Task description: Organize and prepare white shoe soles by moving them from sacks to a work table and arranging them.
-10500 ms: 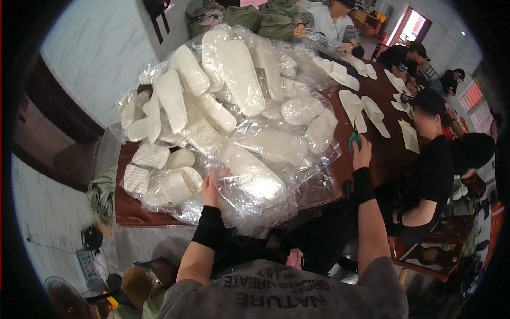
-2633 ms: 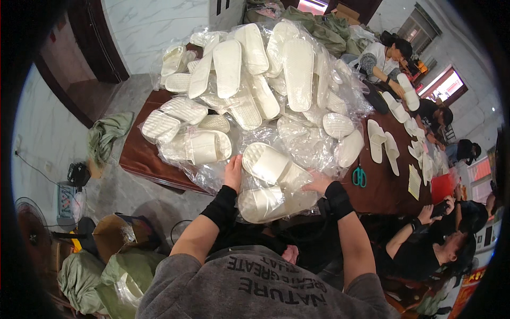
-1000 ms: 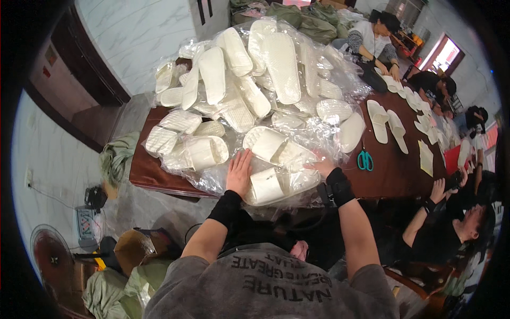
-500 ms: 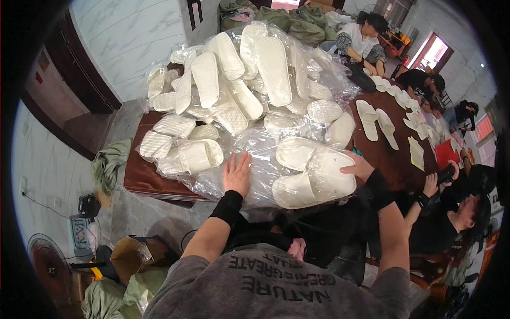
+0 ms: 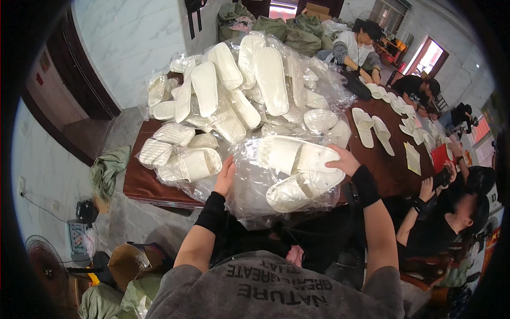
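Note:
A pair of white open-toed slippers (image 5: 283, 156), side by side, lies near the table's front edge with clear plastic film around it. My right hand (image 5: 344, 160) grips the pair at its right end, thumb on top and the other fingers hidden beneath. Turned on its edge, my left hand (image 5: 225, 178) rests against the clear plastic bag (image 5: 245, 183), fingers stretched out. Just left of that hand sits another wrapped white slipper (image 5: 197, 164). Beyond both hands, a heap of white slippers (image 5: 271, 80) in clear plastic spreads over the table.
The brown table (image 5: 139, 181) runs off to the right, bearing two loose slippers (image 5: 372, 127), a yellow paper sheet (image 5: 412, 158) and a row of slippers (image 5: 396, 101). Several people work along it. A cardboard box (image 5: 130, 263) and green sacks stand on the floor at lower left.
My left hand has turned from lying flat on the plastic to standing on its edge, slightly left. My right hand has shifted left with the slippers, which now lie tilted differently.

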A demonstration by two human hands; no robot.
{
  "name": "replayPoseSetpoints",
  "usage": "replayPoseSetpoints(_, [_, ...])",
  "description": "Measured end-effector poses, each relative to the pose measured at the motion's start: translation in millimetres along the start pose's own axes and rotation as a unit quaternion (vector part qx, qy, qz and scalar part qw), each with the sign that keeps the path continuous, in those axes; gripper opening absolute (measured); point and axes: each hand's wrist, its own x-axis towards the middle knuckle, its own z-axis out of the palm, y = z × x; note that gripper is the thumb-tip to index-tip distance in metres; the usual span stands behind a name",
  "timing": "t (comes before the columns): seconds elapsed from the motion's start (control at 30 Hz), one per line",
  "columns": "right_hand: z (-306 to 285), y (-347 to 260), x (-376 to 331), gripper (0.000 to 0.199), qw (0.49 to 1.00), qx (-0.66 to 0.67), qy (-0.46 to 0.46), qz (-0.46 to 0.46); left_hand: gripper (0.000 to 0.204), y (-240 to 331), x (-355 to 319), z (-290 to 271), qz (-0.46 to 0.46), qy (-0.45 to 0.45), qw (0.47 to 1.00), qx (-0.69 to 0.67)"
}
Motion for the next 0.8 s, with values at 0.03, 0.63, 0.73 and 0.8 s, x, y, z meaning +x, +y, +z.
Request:
replayPoseSetpoints(0.03, [1,-1,10,0.055,1.0,0.002,0.001,-0.002,0.049,4,0,-2,0.001,0.0,1.0,0.002])
replayPoseSetpoints(0.63, [-126,57,-47,0.052,0.976,-0.182,0.097,0.075,0.055,22,-11,57,0.066,0.011,0.77,0.634])
replayPoseSetpoints(0.73, [-148,36,-70,0.052,0.947,-0.234,0.199,0.093,0.055,25,-13,48,0.042,0.015,0.787,0.615])
replayPoseSetpoints(0.8, [-174,19,-95,0.053,0.95,-0.165,0.255,0.075,0.058,22,-13,51,0.049,0.02,0.774,0.63])
